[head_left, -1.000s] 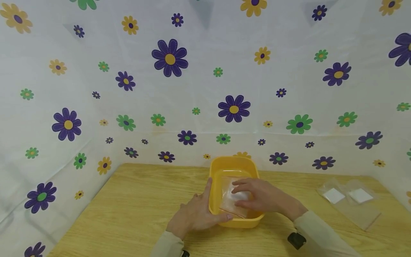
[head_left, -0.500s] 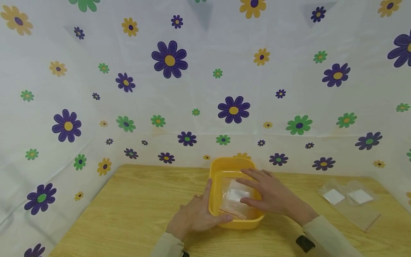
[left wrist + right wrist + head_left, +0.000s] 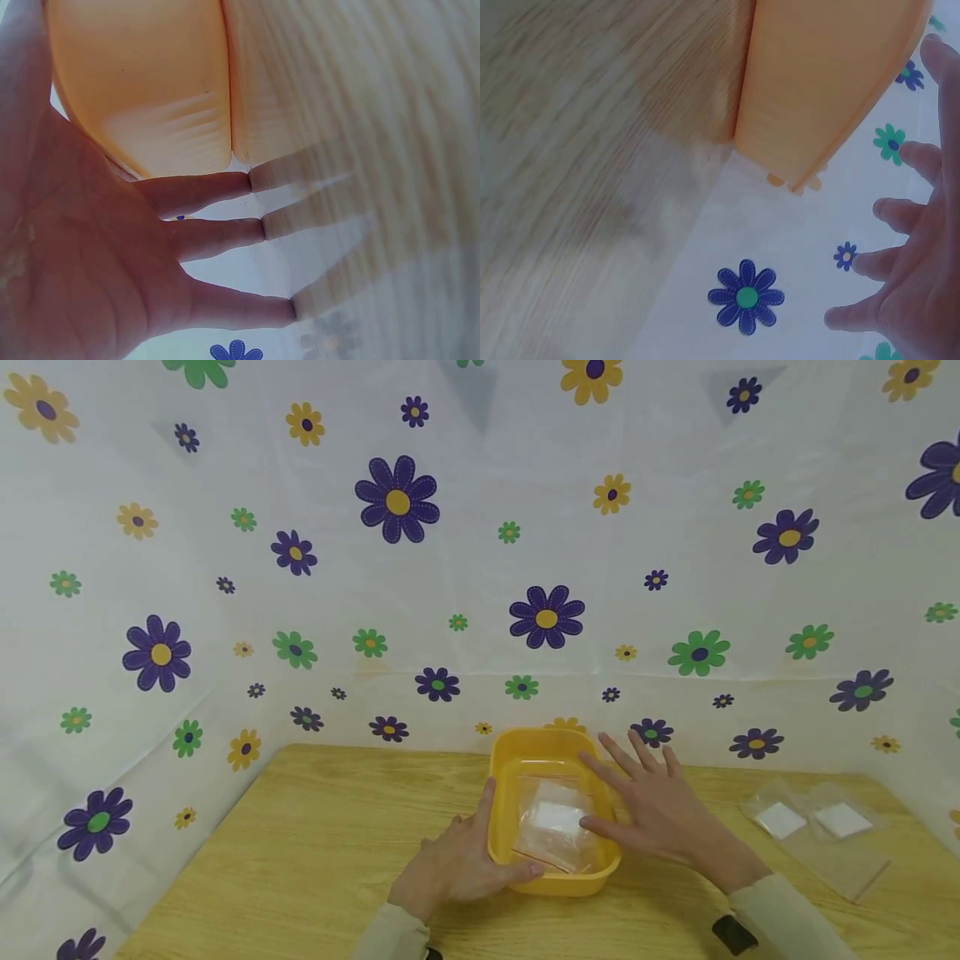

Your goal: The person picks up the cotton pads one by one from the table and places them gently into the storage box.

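A yellow plastic basin [image 3: 558,883] stands near the middle of the wooden table. Inside it lie clear plastic bags [image 3: 551,843] with a white square piece [image 3: 558,817] in them. My left hand [image 3: 453,868] rests at the basin's front left, thumb over the front rim and index finger along the left rim. In the left wrist view, the other fingers [image 3: 217,307] extend straight, fingertips down at the tabletop beside the basin's wall [image 3: 142,75]. Over the basin's right rim, my right hand [image 3: 656,806] is spread and holds nothing; its thumb overlaps the bags in the head view.
To the right on the wooden table [image 3: 337,827] lie more clear bags [image 3: 847,868], two with a white square [image 3: 780,820] inside. A white cloth with printed flowers [image 3: 465,568] hangs behind and to the sides of the table.
My right hand has let go of the bag in the basin, risen and moved right, its fingers spreading. My left hand has stayed at the basin.
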`<state>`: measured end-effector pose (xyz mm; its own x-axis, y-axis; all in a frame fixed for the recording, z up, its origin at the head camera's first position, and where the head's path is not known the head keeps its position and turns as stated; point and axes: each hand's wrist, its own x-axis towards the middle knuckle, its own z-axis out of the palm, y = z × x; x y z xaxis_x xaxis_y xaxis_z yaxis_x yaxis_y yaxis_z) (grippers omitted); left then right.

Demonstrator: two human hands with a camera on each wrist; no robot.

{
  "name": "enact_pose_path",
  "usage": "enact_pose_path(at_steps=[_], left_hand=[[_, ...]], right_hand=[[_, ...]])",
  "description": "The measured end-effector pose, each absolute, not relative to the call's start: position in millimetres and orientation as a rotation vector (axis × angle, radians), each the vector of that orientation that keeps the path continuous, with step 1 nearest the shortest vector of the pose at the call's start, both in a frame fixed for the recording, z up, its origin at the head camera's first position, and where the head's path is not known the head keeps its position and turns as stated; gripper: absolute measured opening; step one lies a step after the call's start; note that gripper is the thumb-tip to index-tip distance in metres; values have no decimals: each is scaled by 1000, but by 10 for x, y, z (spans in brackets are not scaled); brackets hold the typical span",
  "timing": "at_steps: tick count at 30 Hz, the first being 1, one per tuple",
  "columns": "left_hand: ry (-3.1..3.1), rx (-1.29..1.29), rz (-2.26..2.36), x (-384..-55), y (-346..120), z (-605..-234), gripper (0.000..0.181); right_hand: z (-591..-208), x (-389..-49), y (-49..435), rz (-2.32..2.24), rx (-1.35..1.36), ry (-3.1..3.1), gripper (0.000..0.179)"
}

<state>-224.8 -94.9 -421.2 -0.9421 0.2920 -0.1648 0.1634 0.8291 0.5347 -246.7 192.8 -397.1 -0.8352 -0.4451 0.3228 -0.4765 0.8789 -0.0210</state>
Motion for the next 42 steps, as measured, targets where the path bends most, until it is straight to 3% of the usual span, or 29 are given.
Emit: enact_pose_path(at_steps=[42], left_hand=[[2759,345,803,-2244,-960,-4203,131]], right_hand=[[-4152,-2284,3141,164,387,-2809,89]])
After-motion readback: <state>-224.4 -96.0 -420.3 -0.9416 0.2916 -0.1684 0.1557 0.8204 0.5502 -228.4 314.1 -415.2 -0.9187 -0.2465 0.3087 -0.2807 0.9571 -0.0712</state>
